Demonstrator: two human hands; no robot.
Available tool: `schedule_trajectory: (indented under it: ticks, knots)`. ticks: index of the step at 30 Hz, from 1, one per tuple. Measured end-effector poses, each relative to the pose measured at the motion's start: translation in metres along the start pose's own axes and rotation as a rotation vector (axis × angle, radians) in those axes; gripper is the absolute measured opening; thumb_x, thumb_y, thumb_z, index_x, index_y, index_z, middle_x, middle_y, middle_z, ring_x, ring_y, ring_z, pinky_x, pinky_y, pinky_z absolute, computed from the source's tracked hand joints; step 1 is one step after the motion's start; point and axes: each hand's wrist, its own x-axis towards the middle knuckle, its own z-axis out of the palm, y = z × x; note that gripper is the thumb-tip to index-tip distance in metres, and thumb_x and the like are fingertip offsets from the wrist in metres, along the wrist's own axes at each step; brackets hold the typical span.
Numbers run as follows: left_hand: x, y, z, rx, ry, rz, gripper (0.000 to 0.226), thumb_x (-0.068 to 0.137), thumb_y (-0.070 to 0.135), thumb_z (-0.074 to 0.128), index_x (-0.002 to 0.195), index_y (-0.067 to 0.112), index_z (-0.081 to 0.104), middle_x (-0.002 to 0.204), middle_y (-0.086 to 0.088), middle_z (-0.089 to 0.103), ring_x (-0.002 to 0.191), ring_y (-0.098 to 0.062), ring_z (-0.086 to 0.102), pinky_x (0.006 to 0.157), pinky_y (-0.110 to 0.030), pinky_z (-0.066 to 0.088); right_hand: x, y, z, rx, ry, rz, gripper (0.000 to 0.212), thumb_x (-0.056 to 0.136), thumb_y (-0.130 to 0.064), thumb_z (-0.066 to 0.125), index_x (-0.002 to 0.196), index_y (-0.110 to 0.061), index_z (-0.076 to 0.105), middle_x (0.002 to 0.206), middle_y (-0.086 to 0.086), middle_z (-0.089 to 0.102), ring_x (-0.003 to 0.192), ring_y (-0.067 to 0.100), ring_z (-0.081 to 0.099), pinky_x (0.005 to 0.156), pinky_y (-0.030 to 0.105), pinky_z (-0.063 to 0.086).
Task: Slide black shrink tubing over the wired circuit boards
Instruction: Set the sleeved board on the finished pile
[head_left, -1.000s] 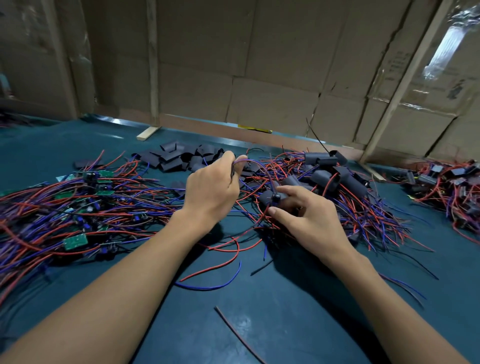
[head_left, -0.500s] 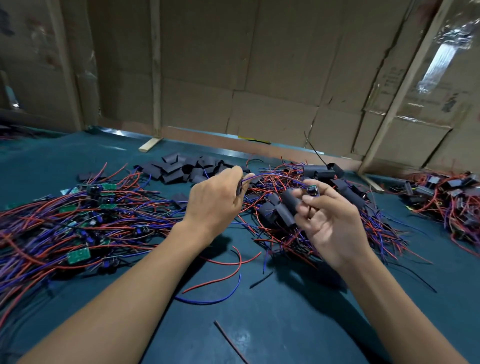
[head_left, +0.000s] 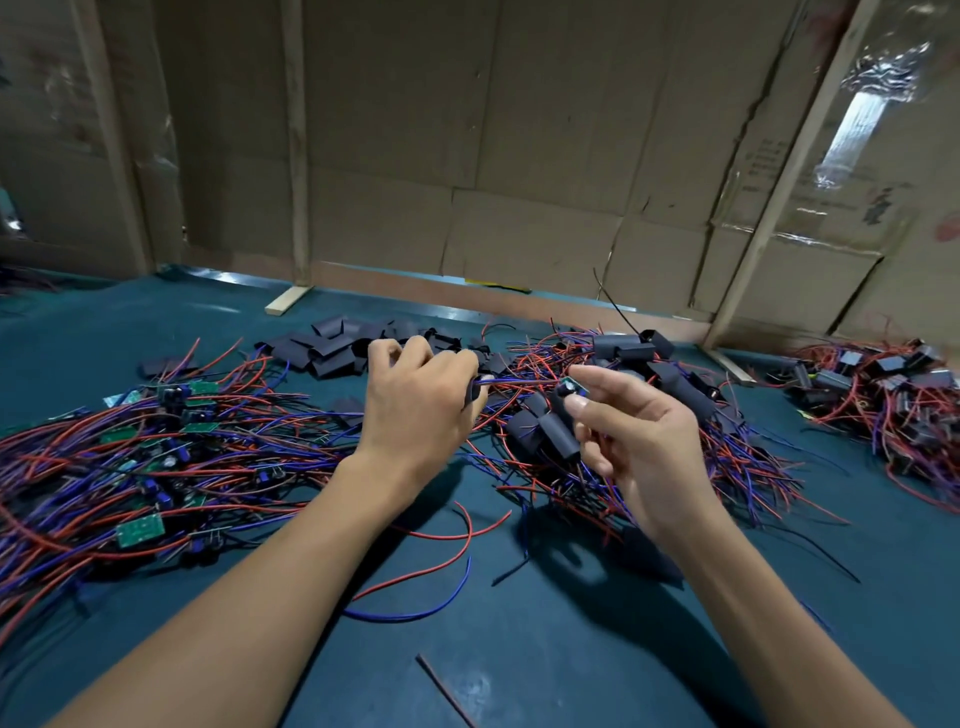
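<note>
Two hands: both raised just above the green tabletop (head_left: 519, 649), working one wired piece between them.
Far left heap: bare circuit boards (head_left: 139, 529) with red and blue leads, tangled across the tabletop's left side; small green boards show among the wires.
Far centre: cut black tubing pieces (head_left: 332, 348) lying flat in a loose pile, beyond the left hand.
Left hand (head_left: 415, 415): back of the hand toward me, fingers curled, grip clenched on a bundle of blue and red wires (head_left: 511, 382) at the thumb side.
Wires: they run from the left hand across the short gap to the right hand, off the tabletop.
Near centre: loose red wire (head_left: 441, 535) and loose blue wire (head_left: 410, 616) lying on the tabletop between the forearms.
Right hand (head_left: 634, 447): palm turned inward, thumb and forefinger pinching a small circuit board (head_left: 569, 388) at the end of those wires; the other fingers loosely bent.
Black sleeve (head_left: 558, 434): one tubing piece sits just below the pinched board, against the right fingers; whether it is on the wires I cannot tell.
Right of centre: sleeved boards (head_left: 623, 347) heaped behind the right hand.
Far right: second heap (head_left: 883, 395) of sleeved pieces and wires.
Backdrop: cardboard wall (head_left: 519, 156) at the tabletop's far edge.
</note>
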Motion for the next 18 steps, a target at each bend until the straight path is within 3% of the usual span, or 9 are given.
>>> schedule_trajectory:
  ticks: [2,4,7,10,12,14,16,18]
  knots:
    - [0.003,0.003,-0.002,0.041,0.034,0.023,0.022,0.085,0.030,0.071,0.073,0.016,0.059,0.064,-0.001,0.061,0.071,-0.029,0.057,0.075,-0.042,0.044,-0.002,0.002,0.001,-0.135,0.040,-0.145,0.022,0.073,-0.001,0.082,0.088,-0.017,0.077,0.075,-0.001,0.067,0.056,0.011,0.051,0.046,0.016,0.039]
    - [0.005,0.007,-0.003,0.042,0.079,0.062,0.021,0.087,0.028,0.070,0.073,0.016,0.059,0.064,-0.001,0.061,0.069,-0.028,0.057,0.074,-0.041,0.045,-0.004,0.004,0.003,-0.276,0.014,-0.297,0.024,0.077,0.005,0.081,0.089,-0.015,0.076,0.082,-0.001,0.075,0.069,0.006,0.064,0.064,0.015,0.050]
    - [0.007,0.015,-0.006,0.002,0.126,0.133,0.021,0.088,0.025,0.067,0.072,0.016,0.058,0.064,-0.001,0.060,0.068,-0.029,0.058,0.075,-0.042,0.048,-0.008,0.007,0.008,-0.413,-0.043,-0.398,0.024,0.078,0.004,0.081,0.094,-0.014,0.078,0.091,0.002,0.078,0.080,0.010,0.067,0.077,0.023,0.053]
    - [0.007,0.021,-0.007,-0.039,0.127,0.181,0.023,0.089,0.028,0.065,0.072,0.015,0.057,0.064,-0.002,0.058,0.066,-0.029,0.057,0.075,-0.041,0.049,-0.009,0.007,0.009,-0.557,-0.084,-0.505,0.021,0.084,0.004,0.076,0.098,-0.011,0.079,0.099,0.001,0.078,0.091,0.009,0.071,0.085,0.022,0.053]
    - [0.006,0.022,-0.007,-0.070,0.102,0.206,0.024,0.087,0.029,0.066,0.073,0.014,0.056,0.064,-0.003,0.057,0.065,-0.028,0.056,0.073,-0.040,0.045,-0.009,0.007,0.008,-0.543,-0.078,-0.459,0.020,0.087,0.003,0.074,0.100,-0.010,0.080,0.095,-0.001,0.078,0.085,0.008,0.069,0.080,0.025,0.053]
    - [0.006,0.022,-0.007,-0.112,0.079,0.226,0.022,0.086,0.028,0.063,0.073,0.013,0.056,0.064,-0.004,0.055,0.063,-0.029,0.055,0.071,-0.040,0.044,-0.009,0.008,0.007,-0.460,-0.065,-0.379,0.019,0.086,0.003,0.076,0.098,-0.012,0.080,0.091,0.000,0.078,0.078,0.016,0.068,0.074,0.037,0.056]
    - [0.007,0.021,-0.008,-0.150,0.058,0.238,0.020,0.086,0.027,0.058,0.073,0.011,0.056,0.064,-0.005,0.056,0.062,-0.029,0.055,0.068,-0.039,0.046,-0.009,0.008,0.007,-0.420,-0.072,-0.365,0.020,0.083,0.003,0.078,0.092,-0.015,0.079,0.094,0.003,0.079,0.084,0.030,0.073,0.080,0.048,0.058]
    - [0.008,0.021,-0.009,-0.160,0.031,0.247,0.019,0.085,0.026,0.054,0.073,0.011,0.056,0.064,-0.006,0.056,0.062,-0.029,0.055,0.066,-0.039,0.046,-0.010,0.008,0.008,-0.450,-0.088,-0.417,0.020,0.082,0.002,0.080,0.089,-0.017,0.077,0.096,0.002,0.079,0.090,0.030,0.074,0.083,0.045,0.059]
